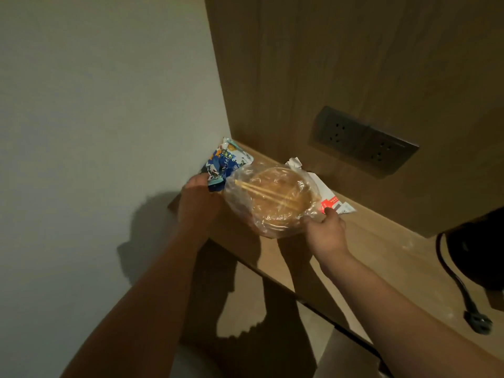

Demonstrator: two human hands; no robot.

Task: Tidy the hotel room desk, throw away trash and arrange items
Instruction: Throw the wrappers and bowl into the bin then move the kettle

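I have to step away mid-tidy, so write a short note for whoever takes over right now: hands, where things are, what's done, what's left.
Left hand grips the blue wrapper at the desk's corner by the wall.
Right hand holds the near rim of the bagged bowl, chopsticks inside.
Torn paper lies behind the bowl, against the panel.
Black cord and plug lie at the right.
Done: trash gripped, none seen binned.
Left: bin wrapper, bowl and paper; arrange the cord.

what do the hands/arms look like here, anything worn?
Two bare forearms enter from the bottom edge. No sleeves show on either arm, and no gloves, watch, bracelet or rings can be seen on the left hand or the right hand. Light is dim, so small details such as nails are not clear.
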